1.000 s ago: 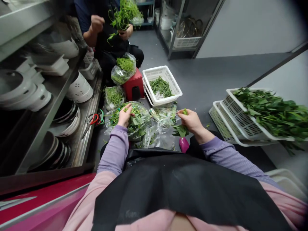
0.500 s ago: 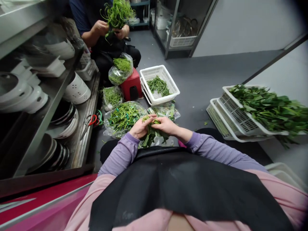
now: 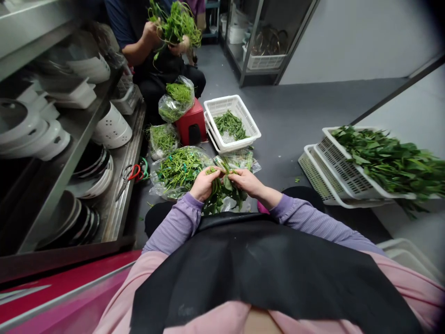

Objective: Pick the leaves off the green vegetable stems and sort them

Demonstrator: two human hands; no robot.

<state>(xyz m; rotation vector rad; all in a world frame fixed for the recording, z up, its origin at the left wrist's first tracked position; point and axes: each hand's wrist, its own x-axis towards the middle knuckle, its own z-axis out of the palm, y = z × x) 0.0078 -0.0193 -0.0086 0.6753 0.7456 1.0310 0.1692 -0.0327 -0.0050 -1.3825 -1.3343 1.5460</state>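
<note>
Low in front of my apron, my left hand (image 3: 205, 183) is closed round stems of leafy greens (image 3: 216, 200). My right hand (image 3: 247, 181) pinches stems close beside it, and dark leaves hang down below both hands. Just beyond lies an open plastic bag of cut green stems (image 3: 181, 167), with another bag of stalks (image 3: 239, 160) to its right. A white basket (image 3: 255, 132) holding some short green pieces stands behind them on the floor.
At right, stacked white baskets (image 3: 342, 164) carry a heap of leafy greens (image 3: 389, 160). A co-worker (image 3: 146, 51) handles greens beyond a red stool (image 3: 191, 123). Left are shelves with dishes and red-handled scissors (image 3: 134, 172) near the edge.
My hands have drawn slightly apart, and the stems between them now stand more upright. The co-worker's hands and bunch of greens have shifted a little to the right.
</note>
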